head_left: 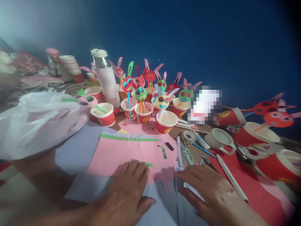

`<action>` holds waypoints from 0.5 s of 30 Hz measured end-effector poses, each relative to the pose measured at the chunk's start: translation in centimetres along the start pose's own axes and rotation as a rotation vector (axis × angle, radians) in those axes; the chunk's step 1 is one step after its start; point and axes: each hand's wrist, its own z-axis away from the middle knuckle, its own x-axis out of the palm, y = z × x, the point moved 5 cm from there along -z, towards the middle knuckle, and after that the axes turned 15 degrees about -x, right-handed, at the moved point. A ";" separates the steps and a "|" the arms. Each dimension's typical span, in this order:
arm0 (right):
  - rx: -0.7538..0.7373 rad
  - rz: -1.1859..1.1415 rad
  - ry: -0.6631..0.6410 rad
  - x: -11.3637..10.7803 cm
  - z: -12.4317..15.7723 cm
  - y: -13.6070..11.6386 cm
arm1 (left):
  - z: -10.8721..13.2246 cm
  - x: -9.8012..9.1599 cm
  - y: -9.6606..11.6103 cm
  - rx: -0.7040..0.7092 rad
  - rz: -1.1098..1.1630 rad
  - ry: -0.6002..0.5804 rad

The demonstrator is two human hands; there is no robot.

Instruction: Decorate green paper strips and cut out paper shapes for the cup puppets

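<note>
My left hand (128,188) lies palm down, fingers stretched out and thumb apart, over the near edge of a pink paper sheet (117,153) and a pale bluish paper (157,204). A short green strip (148,164) shows at its fingertips; a longer green strip (129,137) runs along the pink sheet's far edge. To the right, my right hand (204,183) rests with fingers extended and spread on a folded pale paper (180,194). Neither hand visibly grips anything. Just beyond them lie a small green leaf-patterned cutout (164,152) and a black piece (169,146).
Red paper cups (144,117) with paper animal faces on sticks stand at the back, beside a flask (107,81). A plastic bag (35,125) sits left. Rightward are a tape roll (188,137), a mug (219,140), a white pen (231,177) and red paper (249,182).
</note>
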 end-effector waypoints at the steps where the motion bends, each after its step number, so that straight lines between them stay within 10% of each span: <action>1: 0.017 0.000 0.013 0.8 -1.1 -0.3 | 0.1 0.0 0.0 -0.013 0.019 -0.007; 7: -0.023 -0.007 -0.010 5.6 -3.5 -1.8 | 0.1 0.0 -0.1 -0.063 0.081 -0.090; 15: -0.030 0.037 0.073 6.3 -3.2 -1.9 | 1.1 1.1 -0.6 0.067 -0.041 -0.072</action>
